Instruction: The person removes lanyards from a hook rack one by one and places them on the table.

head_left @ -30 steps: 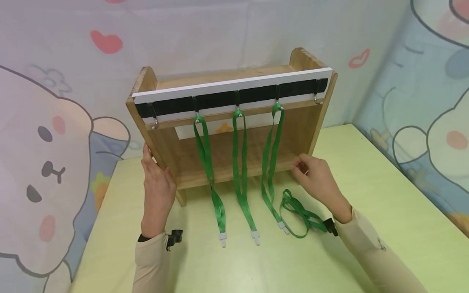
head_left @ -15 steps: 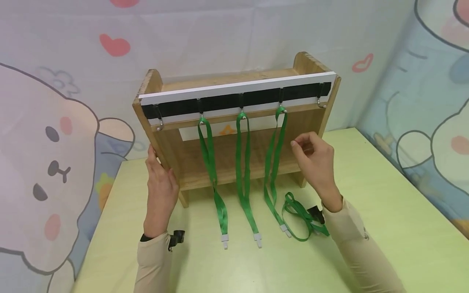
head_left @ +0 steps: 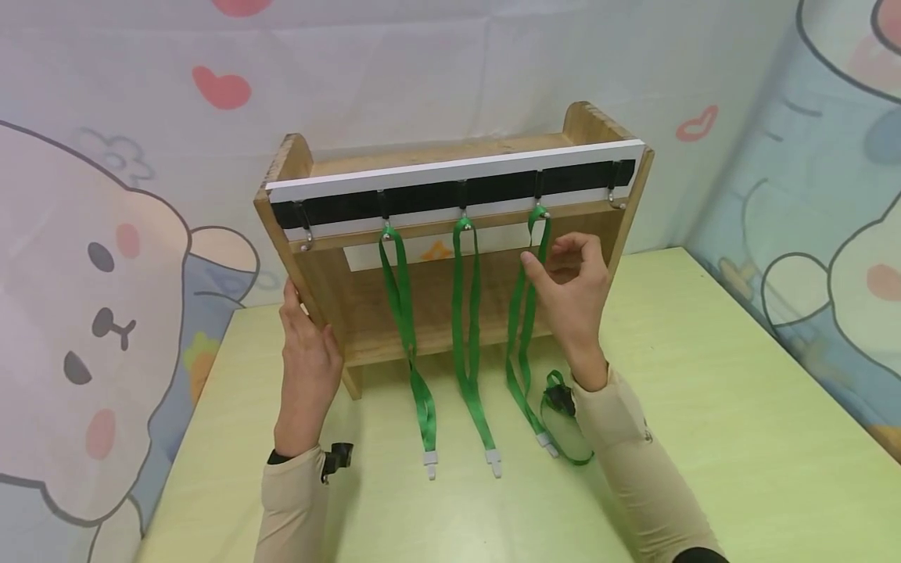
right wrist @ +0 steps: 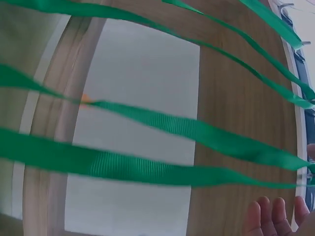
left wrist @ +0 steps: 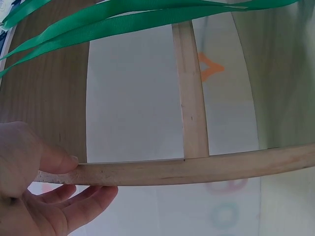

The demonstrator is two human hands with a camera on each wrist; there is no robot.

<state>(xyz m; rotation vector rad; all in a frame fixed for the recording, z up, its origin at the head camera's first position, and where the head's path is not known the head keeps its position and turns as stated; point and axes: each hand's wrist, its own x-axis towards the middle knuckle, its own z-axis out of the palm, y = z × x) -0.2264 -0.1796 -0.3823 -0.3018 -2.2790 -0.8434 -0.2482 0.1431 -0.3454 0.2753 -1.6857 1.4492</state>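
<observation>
A wooden shelf (head_left: 422, 356) carries a row of metal hooks on a black strip (head_left: 422, 195). Three green lanyards hang from the middle hooks: the left one (head_left: 398, 289), the middle one (head_left: 465, 336) and the right one (head_left: 516, 360). My left hand (head_left: 307, 375) grips the shelf's left side panel, thumb and fingers on opposite faces in the left wrist view. My right hand (head_left: 573, 289) is at the upper part of the right lanyard, thumb and fingers spread apart around it. A loose green lanyard (head_left: 579, 460) lies on the table, partly hidden by my right wrist.
The far-left hook (head_left: 306, 242) and far-right hook (head_left: 617, 203) bear nothing. White clips (head_left: 494, 461) end the hanging lanyards low over the pale green table (head_left: 436, 524). A cartoon-print cloth (head_left: 408, 70) stands behind and at both sides.
My right hand has risen from beside the shelf's lower right corner and moved left to the right lanyard. My left hand keeps its hold on the side panel.
</observation>
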